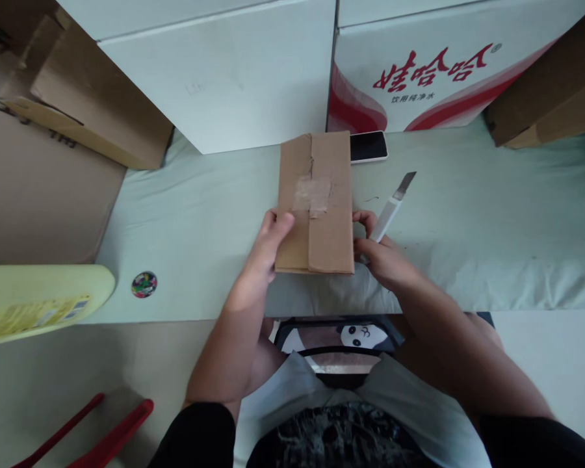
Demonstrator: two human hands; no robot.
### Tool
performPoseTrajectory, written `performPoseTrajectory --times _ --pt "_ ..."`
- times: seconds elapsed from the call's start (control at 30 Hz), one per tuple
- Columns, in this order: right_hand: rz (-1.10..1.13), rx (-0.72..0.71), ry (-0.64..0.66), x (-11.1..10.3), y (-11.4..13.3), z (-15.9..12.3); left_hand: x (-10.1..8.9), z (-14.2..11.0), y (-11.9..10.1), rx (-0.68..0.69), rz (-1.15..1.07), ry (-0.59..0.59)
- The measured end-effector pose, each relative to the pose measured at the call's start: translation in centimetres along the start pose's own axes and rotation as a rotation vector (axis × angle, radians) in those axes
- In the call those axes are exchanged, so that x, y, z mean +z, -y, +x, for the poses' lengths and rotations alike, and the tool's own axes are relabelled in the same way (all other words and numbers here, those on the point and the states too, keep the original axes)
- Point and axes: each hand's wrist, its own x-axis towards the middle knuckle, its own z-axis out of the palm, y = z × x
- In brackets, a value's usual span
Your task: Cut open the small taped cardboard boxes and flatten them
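At the centre of the frame, with the cloth-covered counter [468, 221] beneath it, the taped cardboard box [334, 227] has its lower left side held in my left grip [264, 246], thumb on top and fingers along the edge. My right grip [381, 257] is wrapped around the utility knife [387, 218], its blade pointing to the upper right, and sits at the box's lower right edge, though I cannot tell whether it touches. A phone [369, 147] lies by the box's upper right corner.
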Motion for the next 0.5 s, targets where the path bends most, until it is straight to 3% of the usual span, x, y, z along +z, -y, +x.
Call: performPoseTrajectory --times 0.17,0.23,0.33,0.5 --pt "-0.074 0.003 -0.026 -0.7 0.3 0.4 0.4 -0.9 0.1 0.519 0.548 0.004" --pt "-0.150 -0.061 -0.131 -1.2 0.9 0.4 1.0 -1.4 -0.1 0.654 0.786 0.000" --pt "-0.166 -0.136 -0.282 -2.2 1.9 0.5 2.1 -2.2 -0.5 0.788 1.000 0.006" --pt "0.021 -0.333 -0.347 -3.3 4.0 0.4 4.0 -3.1 -0.5 0.873 1.065 -0.036"
